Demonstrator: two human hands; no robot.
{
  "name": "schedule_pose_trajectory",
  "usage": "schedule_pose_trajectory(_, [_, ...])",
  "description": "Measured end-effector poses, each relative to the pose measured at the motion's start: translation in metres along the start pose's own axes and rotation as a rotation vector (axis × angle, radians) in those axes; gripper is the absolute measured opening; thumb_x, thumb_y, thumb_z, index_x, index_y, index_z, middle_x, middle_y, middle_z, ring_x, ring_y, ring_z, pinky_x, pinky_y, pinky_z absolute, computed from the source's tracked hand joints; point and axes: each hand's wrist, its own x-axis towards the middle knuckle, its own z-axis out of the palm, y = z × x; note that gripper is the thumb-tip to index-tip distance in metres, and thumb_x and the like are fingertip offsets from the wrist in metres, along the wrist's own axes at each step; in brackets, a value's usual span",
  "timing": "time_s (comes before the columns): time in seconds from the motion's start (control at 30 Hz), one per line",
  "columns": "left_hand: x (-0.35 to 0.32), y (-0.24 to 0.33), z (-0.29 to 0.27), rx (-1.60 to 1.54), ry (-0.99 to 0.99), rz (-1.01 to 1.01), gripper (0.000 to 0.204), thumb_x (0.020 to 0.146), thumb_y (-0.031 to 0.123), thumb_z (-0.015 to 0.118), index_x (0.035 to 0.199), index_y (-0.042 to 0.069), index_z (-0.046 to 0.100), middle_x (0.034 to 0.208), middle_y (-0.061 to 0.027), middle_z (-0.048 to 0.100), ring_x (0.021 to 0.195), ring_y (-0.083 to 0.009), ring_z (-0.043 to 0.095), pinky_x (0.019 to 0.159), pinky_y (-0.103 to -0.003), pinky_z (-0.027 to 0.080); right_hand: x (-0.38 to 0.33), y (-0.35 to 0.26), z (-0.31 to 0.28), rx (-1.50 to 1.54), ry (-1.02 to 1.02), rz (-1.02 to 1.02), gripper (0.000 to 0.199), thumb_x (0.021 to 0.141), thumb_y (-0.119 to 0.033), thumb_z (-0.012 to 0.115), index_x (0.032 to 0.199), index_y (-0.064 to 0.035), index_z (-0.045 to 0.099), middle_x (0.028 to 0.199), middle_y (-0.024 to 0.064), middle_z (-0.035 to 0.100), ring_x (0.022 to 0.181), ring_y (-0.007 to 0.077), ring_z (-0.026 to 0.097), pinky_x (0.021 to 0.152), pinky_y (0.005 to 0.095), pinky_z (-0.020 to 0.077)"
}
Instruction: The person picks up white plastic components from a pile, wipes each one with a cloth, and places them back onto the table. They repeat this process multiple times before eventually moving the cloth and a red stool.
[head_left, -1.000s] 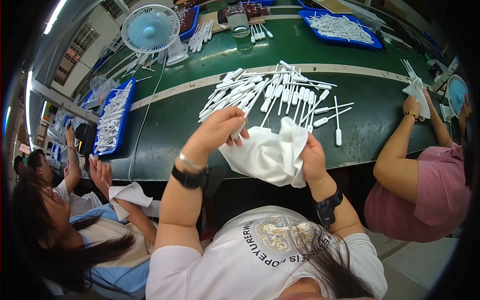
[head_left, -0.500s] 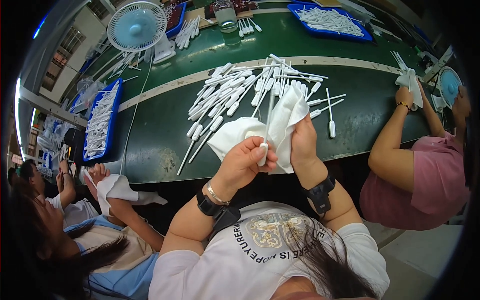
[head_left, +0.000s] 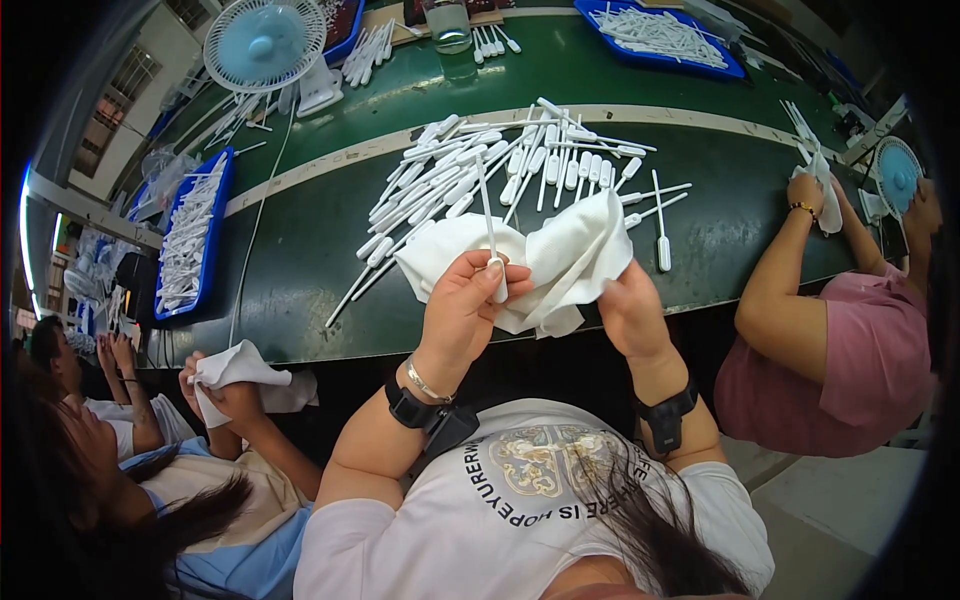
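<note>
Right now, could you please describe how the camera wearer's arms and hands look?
The left hand and right hand are bare. Each wrist wears a black strap with a boxy module; the left adds a silvery bracelet. The white sleeves are short.

White short-sleeved T-shirt (head_left: 400,545), gold-and-grey chest print (head_left: 530,465), dark curved lettering (head_left: 480,490); black boxy wrist units (head_left: 665,418) both sides; silvery left bangle (head_left: 424,383), probably metal.
</note>
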Motion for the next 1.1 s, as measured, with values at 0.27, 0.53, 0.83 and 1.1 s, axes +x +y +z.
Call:
schedule_pose_trajectory(0.27, [-0.012,-0.002,0.010,0.125,-0.026,0.020,0.018,0.086,0.012,0.049,0.100,0.001,0.048,0.096,-0.0103,0.058,0.082,-0.0165,0.058,0.073,-0.027,0.046,0.023,0.011,0.030,-0.703,0.123,-0.285,0.057,0.072,-0.004,0.064,0.122,0.0012,0.037,0.112,0.0082,0.050,0.101,0.0158,0.049,0.086,0.0281,0.0391])
schedule_pose_trajectory(0.53, [-0.006,0.012,0.006,0.023,-0.062,-0.136,0.021,0.086,0.012,0.050,0.104,0.002,0.049,0.094,-0.0044,0.055,0.082,-0.0132,0.056,0.068,-0.026,0.045,-0.002,0.001,0.015,-0.878,-0.047,-0.295,0.053,0.070,-0.006,0.065,0.117,0.0002,0.042,0.108,0.0092,0.052,0.095,0.0164,0.051,0.080,0.0287,0.0418])
schedule_pose_trajectory(0.83, [-0.003,0.013,0.037,0.578,-0.347,0.126,0.022,0.085,0.009,0.052,0.105,0.001,0.052,0.100,-0.0066,0.055,0.079,-0.0121,0.056,0.068,-0.023,0.045,-0.011,-0.001,0.011,-1.014,-0.032,-0.177,0.051,0.068,-0.005,0.064,0.115,-0.0011,0.044,0.105,0.0134,0.053,0.093,0.0215,0.053,0.079,0.0299,0.0428])
schedule_pose_trajectory(1.1, [-0.009,0.024,0.044,0.659,-0.355,0.166,0.021,0.085,0.010,0.051,0.104,-0.001,0.052,0.103,-0.0097,0.056,0.084,-0.0141,0.056,0.075,-0.026,0.045,-0.008,0.010,0.015,-0.932,-0.171,-0.136,0.047,0.071,-0.005,0.061,0.115,-0.0016,0.045,0.102,0.0141,0.054,0.092,0.0206,0.054,0.079,0.0294,0.0425])
